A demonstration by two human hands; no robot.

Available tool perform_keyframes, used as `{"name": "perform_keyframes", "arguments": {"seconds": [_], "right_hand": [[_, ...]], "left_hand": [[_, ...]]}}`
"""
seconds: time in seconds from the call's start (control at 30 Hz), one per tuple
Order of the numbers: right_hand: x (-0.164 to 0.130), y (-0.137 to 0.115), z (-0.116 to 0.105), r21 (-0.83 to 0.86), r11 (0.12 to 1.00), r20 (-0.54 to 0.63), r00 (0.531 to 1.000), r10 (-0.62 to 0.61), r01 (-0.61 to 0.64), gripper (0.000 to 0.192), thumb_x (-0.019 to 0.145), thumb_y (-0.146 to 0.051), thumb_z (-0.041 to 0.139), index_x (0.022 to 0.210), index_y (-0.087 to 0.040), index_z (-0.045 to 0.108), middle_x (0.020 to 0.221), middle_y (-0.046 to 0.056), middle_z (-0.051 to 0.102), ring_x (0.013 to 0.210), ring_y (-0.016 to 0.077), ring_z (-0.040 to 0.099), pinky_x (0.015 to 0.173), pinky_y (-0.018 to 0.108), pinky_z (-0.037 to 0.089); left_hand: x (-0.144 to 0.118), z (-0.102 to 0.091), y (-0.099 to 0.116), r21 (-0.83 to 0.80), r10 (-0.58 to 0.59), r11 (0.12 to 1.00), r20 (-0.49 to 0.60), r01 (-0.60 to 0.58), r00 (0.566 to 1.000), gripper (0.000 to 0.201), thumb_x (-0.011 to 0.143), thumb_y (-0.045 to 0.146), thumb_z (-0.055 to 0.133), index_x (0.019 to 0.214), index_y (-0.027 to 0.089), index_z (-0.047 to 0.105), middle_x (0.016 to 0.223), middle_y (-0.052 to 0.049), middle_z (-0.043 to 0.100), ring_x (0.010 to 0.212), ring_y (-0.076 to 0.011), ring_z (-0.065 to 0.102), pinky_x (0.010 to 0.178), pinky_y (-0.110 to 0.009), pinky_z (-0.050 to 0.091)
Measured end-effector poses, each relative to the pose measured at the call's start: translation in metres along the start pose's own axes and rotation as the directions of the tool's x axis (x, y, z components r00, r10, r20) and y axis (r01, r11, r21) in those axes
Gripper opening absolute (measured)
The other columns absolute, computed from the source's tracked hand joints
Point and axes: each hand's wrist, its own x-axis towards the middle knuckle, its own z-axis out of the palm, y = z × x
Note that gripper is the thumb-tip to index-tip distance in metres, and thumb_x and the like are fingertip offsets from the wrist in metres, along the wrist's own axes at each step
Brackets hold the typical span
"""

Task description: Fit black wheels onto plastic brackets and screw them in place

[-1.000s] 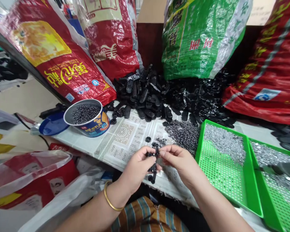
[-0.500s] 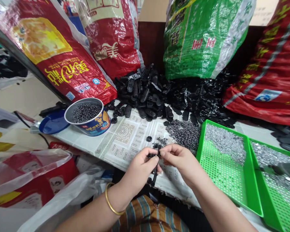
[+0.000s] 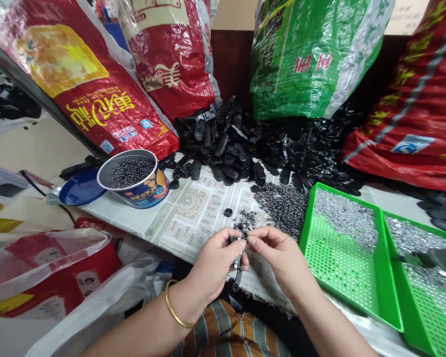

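Observation:
My left hand is closed round a black plastic part with arms and small round holes. One arm of the part sticks out below the fingers, another above them. My right hand pinches at the part's upper right side, thumb against forefinger; whatever sits between those fingertips is too small to make out. Just beyond the hands lie a black round disc and a heap of tiny dark pieces on the patterned tabletop.
Green perforated trays with small shiny metal pieces stand at the right. A blue tub of dark bits sits at the left beside a blue lid. Black plastic parts are piled at the back below a red sack and a green sack.
The black part has tilted in my left hand, so its lower arm and holes show more. My right fingers have shifted slightly and stay at the part.

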Motion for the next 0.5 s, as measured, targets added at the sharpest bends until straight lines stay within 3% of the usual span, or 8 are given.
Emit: {"name": "perform_keyframes", "arguments": {"seconds": [0.2,0.5], "right_hand": [[-0.0041,0.0017,0.0018,-0.083,0.995,-0.034,0.997,-0.065,0.062,0.017,0.067,-0.037,0.069,0.073,-0.022,0.065,0.067,0.001,0.065,0.066,0.0160,0.059,0.062,0.027,0.047],[-0.0020,0.0069,0.0039,-0.093,0.994,-0.008,0.999,-0.050,0.049,0.021,0.067,-0.039,0.068,0.073,-0.020,0.064,0.064,0.001,0.064,0.062,0.0158,0.058,0.062,0.028,0.047]], "left_hand": [[-0.0001,-0.0005,-0.0020,-0.077,-0.013,0.997,0.025,0.015,1.000,0.018,0.071,0.027,0.060,0.081,0.017,0.049,0.050,0.003,0.055,0.048,-0.0099,0.049,0.051,-0.022,0.030],[0.0012,-0.0005,-0.0002,-0.128,-0.027,0.992,-0.015,0.025,1.000,0.015,0.068,0.023,0.059,0.078,0.018,0.048,0.045,0.004,0.052,0.045,-0.0094,0.046,0.049,-0.021,0.029]]}}
